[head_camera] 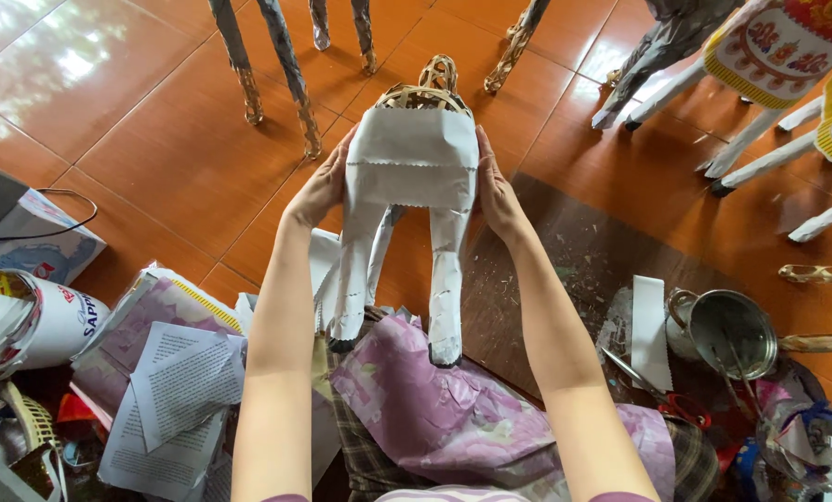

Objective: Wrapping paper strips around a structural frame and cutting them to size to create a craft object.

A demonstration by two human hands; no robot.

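Observation:
I hold up a woven bamboo animal frame (432, 89) whose body is wrapped in white paper (414, 156). Its paper-covered legs (445, 288) hang down toward my lap, with dark tips at the ends. My left hand (321, 188) presses flat against the left side of the papered body. My right hand (496, 191) presses against the right side. A pink flowered cloth (434, 400) covers my lap below the legs.
Printed paper sheets (179, 390) and a paper-filled tub (34, 321) lie at the left. A metal pot (727, 330), a white paper strip (650, 330) and red-handled scissors (662, 395) sit at the right on a dark mat (565, 251). Paper-covered figure legs (276, 65) stand on the orange tiles behind.

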